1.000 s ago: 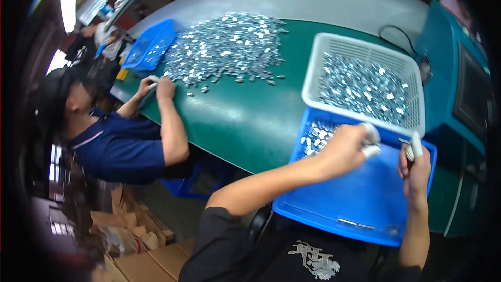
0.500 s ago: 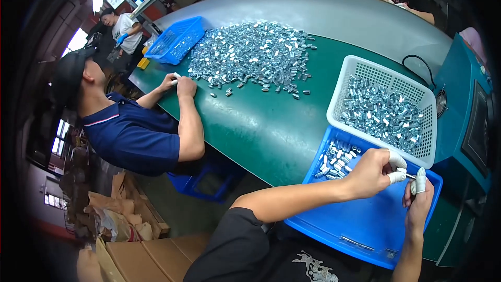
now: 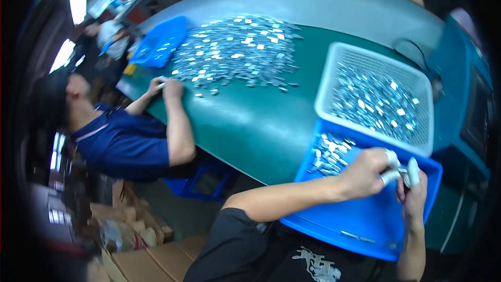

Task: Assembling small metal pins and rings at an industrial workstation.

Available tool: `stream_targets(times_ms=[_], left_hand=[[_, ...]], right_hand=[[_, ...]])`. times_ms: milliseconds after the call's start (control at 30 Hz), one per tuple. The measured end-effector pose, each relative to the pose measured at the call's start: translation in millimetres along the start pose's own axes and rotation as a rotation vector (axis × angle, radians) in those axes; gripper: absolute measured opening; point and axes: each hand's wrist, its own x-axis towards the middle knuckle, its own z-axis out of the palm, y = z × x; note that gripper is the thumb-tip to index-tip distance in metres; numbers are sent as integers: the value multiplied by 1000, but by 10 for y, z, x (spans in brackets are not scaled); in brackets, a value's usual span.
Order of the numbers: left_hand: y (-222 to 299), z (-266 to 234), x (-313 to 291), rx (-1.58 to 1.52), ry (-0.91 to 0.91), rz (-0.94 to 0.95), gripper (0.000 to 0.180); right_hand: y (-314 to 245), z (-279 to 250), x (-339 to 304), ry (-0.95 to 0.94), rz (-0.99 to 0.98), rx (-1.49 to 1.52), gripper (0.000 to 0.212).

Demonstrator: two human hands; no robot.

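My left hand [image 3: 365,169] and my right hand [image 3: 416,190] meet above a blue tray [image 3: 334,211], with white finger covers on the thumbs and fingertips. Both are closed in a pinch, and a small shiny metal piece [image 3: 402,171] shows between their fingertips; blur hides its exact shape. Several small metal cylinders [image 3: 332,152] lie in the tray's far left corner, beside my left wrist. Toward the tray's near edge lies a thin metal rod [image 3: 357,236]. A white perforated basket [image 3: 324,86] full of similar metal cylinders [image 3: 373,102] rests just beyond my hands.
A big heap of metal cylinders [image 3: 237,49] covers the far part of the green table [image 3: 245,125], next to a blue basket [image 3: 162,42]. At the left a co-worker in a navy shirt [image 3: 128,143] handles something small. A teal machine [image 3: 456,94] stands at right.
The whole view has shifted and blurred, so table and baskets appear slightly further left and up. My hands stay pinched together over the tray, with the metal piece still between them.
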Motion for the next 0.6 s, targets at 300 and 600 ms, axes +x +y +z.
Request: stream_targets(times_ms=[300,600], left_hand=[[40,-42,48,135,-57,-176,16],[32,-66,-5,-448,-95,-656,19]], right_hand=[[17,31,53,-80,-125,-60,50],[36,58,-18,-59,-193,-100,48]])
